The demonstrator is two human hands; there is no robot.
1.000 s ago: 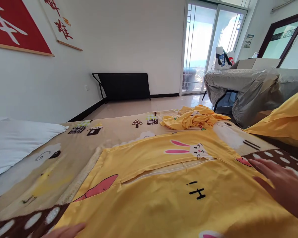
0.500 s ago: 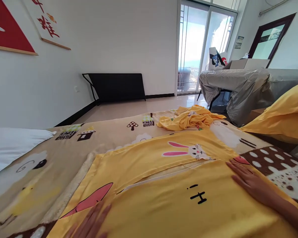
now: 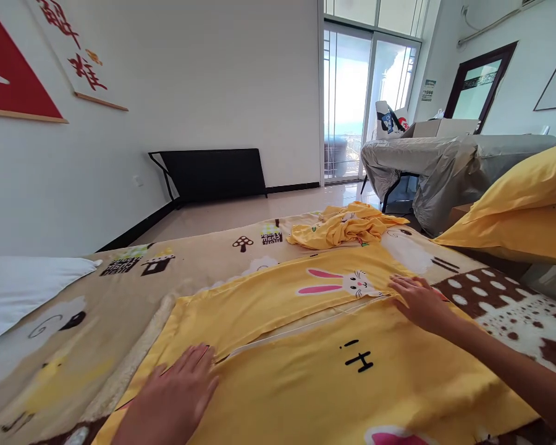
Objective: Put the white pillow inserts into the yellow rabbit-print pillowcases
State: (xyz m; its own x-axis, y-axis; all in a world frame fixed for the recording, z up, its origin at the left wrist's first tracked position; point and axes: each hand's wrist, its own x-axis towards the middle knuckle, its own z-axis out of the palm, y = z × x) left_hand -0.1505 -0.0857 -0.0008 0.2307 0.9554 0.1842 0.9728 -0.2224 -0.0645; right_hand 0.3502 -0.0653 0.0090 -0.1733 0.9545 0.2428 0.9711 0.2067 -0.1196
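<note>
A yellow pillowcase-like cloth (image 3: 296, 395) with a printed rabbit and the letters "Hi" lies spread flat before me. A long slit (image 3: 301, 324) runs across it, edges slightly apart, with paler material showing between them. My left hand (image 3: 171, 392) rests palm down near the slit's left end, fingers stretched out over a pink print. My right hand (image 3: 421, 303) lies flat beside the slit's right end, fingers extended past the rabbit print (image 3: 358, 284). Neither hand grips anything.
Beneath is a beige patterned blanket (image 3: 204, 253). A crumpled yellow cloth (image 3: 343, 225) lies beyond. A white pillow (image 3: 28, 290) is at left, a yellow pillow (image 3: 519, 210) at right. Farther off stand a plastic-covered table (image 3: 408, 151) and a black folded frame (image 3: 215, 176).
Both hands have slid away from me over the cloth, the right also leftward. My view has shifted, and another pink print shows at the near edge.
</note>
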